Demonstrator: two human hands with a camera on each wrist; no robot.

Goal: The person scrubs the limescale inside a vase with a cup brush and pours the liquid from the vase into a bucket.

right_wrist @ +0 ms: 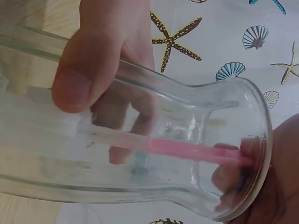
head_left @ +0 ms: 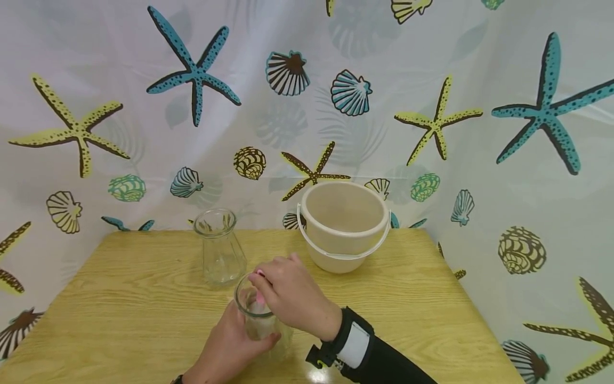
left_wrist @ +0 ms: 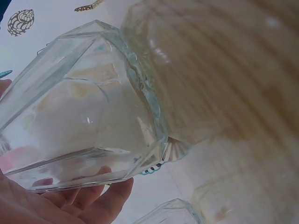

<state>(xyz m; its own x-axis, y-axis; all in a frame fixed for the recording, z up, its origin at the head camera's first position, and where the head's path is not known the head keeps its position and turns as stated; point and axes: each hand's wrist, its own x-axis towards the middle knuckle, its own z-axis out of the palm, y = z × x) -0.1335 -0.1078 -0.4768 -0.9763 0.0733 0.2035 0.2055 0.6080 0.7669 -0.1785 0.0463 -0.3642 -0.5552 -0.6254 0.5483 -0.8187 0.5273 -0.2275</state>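
My left hand (head_left: pixel 232 341) grips a clear glass vase (head_left: pixel 259 324) with a flared rim, thumb on the near side and fingers around the far side. At the vase's mouth, my right hand (head_left: pixel 298 296) holds the pink handle (right_wrist: pixel 187 150) of a bottle brush. Its white head (right_wrist: pixel 51 122) sits inside the vase, seen through the glass in the right wrist view. Through the left wrist view, the vase's faceted wall and thick base (left_wrist: pixel 147 100) show, with my left fingertips (left_wrist: pixel 114 196) along one side.
A second glass vase (head_left: pixel 221 261) stands upright on the wooden table (head_left: pixel 144 298), just behind the held one. Farther back to the right is a cream bucket (head_left: pixel 331 242) with its handle lowered in front. A curtain (head_left: pixel 307 122) printed with starfish and shells surrounds the table.
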